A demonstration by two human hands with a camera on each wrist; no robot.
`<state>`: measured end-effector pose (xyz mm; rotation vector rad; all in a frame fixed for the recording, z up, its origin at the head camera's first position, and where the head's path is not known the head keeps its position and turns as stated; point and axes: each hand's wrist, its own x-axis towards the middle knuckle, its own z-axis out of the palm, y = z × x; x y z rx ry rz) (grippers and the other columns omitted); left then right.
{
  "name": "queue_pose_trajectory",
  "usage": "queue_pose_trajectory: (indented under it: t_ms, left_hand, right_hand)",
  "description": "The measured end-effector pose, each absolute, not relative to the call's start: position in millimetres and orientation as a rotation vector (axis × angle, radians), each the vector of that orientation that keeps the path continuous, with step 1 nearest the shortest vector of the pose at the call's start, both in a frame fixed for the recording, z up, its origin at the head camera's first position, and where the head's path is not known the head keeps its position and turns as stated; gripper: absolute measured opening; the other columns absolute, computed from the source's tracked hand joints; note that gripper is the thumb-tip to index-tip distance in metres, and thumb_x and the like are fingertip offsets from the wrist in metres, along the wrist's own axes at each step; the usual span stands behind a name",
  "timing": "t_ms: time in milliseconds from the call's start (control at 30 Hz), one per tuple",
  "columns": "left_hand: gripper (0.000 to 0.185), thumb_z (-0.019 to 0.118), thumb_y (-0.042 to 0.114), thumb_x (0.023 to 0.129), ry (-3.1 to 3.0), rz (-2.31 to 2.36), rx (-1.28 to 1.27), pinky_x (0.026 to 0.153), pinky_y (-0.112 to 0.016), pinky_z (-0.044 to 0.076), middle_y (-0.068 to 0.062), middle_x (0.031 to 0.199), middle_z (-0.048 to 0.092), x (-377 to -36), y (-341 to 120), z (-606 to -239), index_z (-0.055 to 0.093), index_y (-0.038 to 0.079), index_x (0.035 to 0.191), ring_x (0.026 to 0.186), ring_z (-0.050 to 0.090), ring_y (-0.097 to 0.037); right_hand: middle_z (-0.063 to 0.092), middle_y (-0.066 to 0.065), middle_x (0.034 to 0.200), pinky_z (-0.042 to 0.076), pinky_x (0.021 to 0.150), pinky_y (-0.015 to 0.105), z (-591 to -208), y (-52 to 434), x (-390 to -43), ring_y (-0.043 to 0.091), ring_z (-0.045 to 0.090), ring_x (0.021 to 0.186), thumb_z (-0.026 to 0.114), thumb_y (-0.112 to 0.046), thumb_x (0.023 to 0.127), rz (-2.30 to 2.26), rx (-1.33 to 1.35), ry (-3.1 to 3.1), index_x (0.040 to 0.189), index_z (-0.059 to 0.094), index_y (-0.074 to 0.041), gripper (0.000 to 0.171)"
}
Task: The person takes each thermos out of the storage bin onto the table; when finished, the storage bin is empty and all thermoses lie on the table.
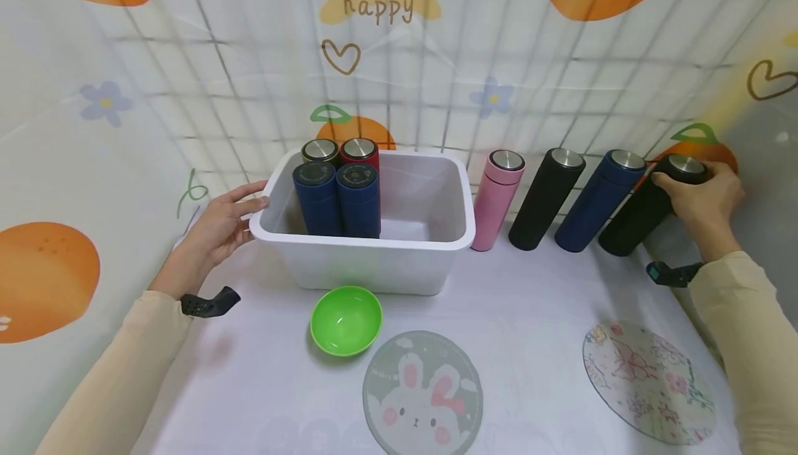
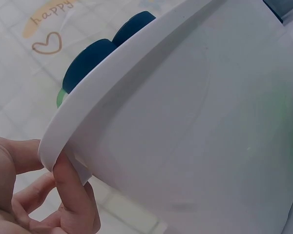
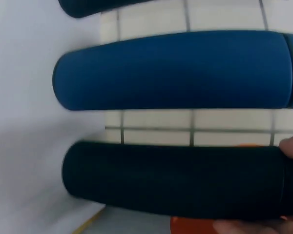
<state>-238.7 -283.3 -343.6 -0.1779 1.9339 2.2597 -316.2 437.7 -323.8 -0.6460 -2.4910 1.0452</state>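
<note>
A white plastic bin [image 1: 399, 247] stands at the back middle of the table, with several flasks upright in its left part: two dark blue [image 1: 339, 199], one red [image 1: 360, 152], one dark green [image 1: 320, 151]. My left hand [image 1: 226, 225] grips the bin's left rim [image 2: 102, 97], thumb under the lip. To the right of the bin stand a pink flask [image 1: 497, 199], a black flask [image 1: 545, 197] and a dark blue flask [image 1: 600, 199]. My right hand [image 1: 701, 197] grips the top of the rightmost black flask [image 1: 642, 214], whose body [image 3: 176, 180] fills the right wrist view below the blue one [image 3: 176, 70].
A green bowl [image 1: 346, 320] sits in front of the bin. A round rabbit mat [image 1: 422, 393] lies at the front middle and a floral round mat [image 1: 645, 380] at the front right. Patterned cloth walls close in the back and both sides.
</note>
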Motion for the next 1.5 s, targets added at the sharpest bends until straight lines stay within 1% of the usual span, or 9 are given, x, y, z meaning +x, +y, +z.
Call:
queue_pose_trajectory:
  t_ms: [167, 400, 567, 733, 1000, 1133, 1300, 1367, 1500]
  left_hand:
    - [0.064, 0.069, 0.021, 0.097, 1.981, 2.238, -0.192, 0.077, -0.029, 0.059, -0.005, 0.135, 0.046, -239.1, -284.3, -344.4, 0.039, 0.014, 0.152, 0.096, 0.066, -0.017]
    - [0.064, 0.070, 0.021, 0.096, 1.973, 2.241, -0.194, 0.078, -0.029, 0.059, -0.004, 0.135, 0.046, -241.8, -282.0, -345.1, 0.040, 0.014, 0.152, 0.097, 0.064, -0.017]
    - [0.065, 0.071, 0.019, 0.095, 1.951, 2.247, -0.176, 0.078, -0.029, 0.059, -0.004, 0.133, 0.047, -244.9, -277.4, -344.3, 0.040, 0.013, 0.153, 0.098, 0.063, -0.018]
    - [0.064, 0.070, 0.018, 0.096, 1.965, 2.241, -0.179, 0.078, -0.030, 0.059, -0.005, 0.132, 0.048, -244.6, -274.8, -343.5, 0.041, 0.013, 0.152, 0.096, 0.064, -0.019]
    - [0.067, 0.071, 0.018, 0.095, 1.916, 2.287, -0.156, 0.076, -0.030, 0.059, -0.004, 0.133, 0.046, -239.1, -279.2, -343.8, 0.039, 0.013, 0.153, 0.097, 0.064, -0.018]
    - [0.065, 0.070, 0.021, 0.096, 1.961, 2.264, -0.169, 0.079, -0.030, 0.059, -0.004, 0.136, 0.045, -238.7, -280.1, -344.8, 0.039, 0.013, 0.153, 0.099, 0.064, -0.018]
    - [0.065, 0.070, 0.022, 0.096, 1.976, 2.257, -0.179, 0.079, -0.030, 0.059, -0.004, 0.136, 0.045, -238.2, -281.7, -346.8, 0.040, 0.014, 0.153, 0.099, 0.065, -0.018]
    - [0.066, 0.071, 0.021, 0.095, 1.953, 2.277, -0.170, 0.078, -0.030, 0.059, -0.004, 0.135, 0.046, -237.6, -282.7, -347.6, 0.040, 0.013, 0.153, 0.099, 0.065, -0.019]
    - [0.068, 0.073, 0.021, 0.094, 1.931, 2.299, -0.166, 0.079, -0.031, 0.058, -0.003, 0.134, 0.047, -236.5, -283.5, -348.5, 0.041, 0.014, 0.153, 0.098, 0.066, -0.020]
  right_hand:
    - [0.035, 0.022, 0.152, 0.026, 0.112, 0.052, -323.8, 440.5, -321.5, 0.040, 0.024, 0.139, 0.066, -0.054, 0.087, 1.014, -0.559, -2.510, 0.153, 0.035, 0.000, 0.090]
    - [0.032, 0.028, 0.153, 0.025, 0.111, 0.058, -326.7, 445.2, -315.2, 0.046, 0.023, 0.139, 0.062, -0.054, 0.089, 0.974, -0.507, -2.564, 0.153, 0.029, 0.004, 0.092]
    - [0.031, 0.029, 0.152, 0.029, 0.110, 0.058, -325.5, 448.5, -305.2, 0.046, 0.026, 0.137, 0.058, -0.056, 0.090, 0.942, -0.533, -2.602, 0.154, 0.024, 0.004, 0.094]
    - [0.030, 0.030, 0.153, 0.026, 0.113, 0.059, -322.9, 450.2, -299.7, 0.047, 0.024, 0.139, 0.059, -0.056, 0.090, 0.908, -0.526, -2.607, 0.154, 0.025, 0.005, 0.094]
    - [0.041, 0.022, 0.150, 0.028, 0.116, 0.044, -314.9, 445.9, -301.3, 0.039, 0.036, 0.137, 0.065, -0.056, 0.087, 0.883, -0.548, -2.509, 0.152, 0.034, -0.003, 0.090]
    - [0.045, 0.014, 0.150, 0.028, 0.117, 0.038, -306.1, 442.2, -296.8, 0.030, 0.037, 0.139, 0.066, -0.059, 0.085, 0.929, -0.568, -2.476, 0.153, 0.034, -0.009, 0.091]
    - [0.046, 0.012, 0.149, 0.037, 0.111, 0.030, -294.8, 435.8, -290.2, 0.013, 0.048, 0.127, 0.066, -0.062, 0.083, 0.883, -0.559, -2.468, 0.154, 0.033, -0.012, 0.092]
    - [0.044, 0.011, 0.151, 0.039, 0.108, 0.027, -289.1, 433.5, -288.1, 0.013, 0.048, 0.128, 0.066, -0.062, 0.083, 0.880, -0.554, -2.463, 0.155, 0.032, -0.014, 0.093]
    - [0.040, 0.011, 0.154, 0.039, 0.110, 0.030, -277.5, 429.1, -284.6, 0.025, 0.042, 0.138, 0.066, -0.061, 0.084, 0.886, -0.530, -2.453, 0.157, 0.028, -0.018, 0.092]
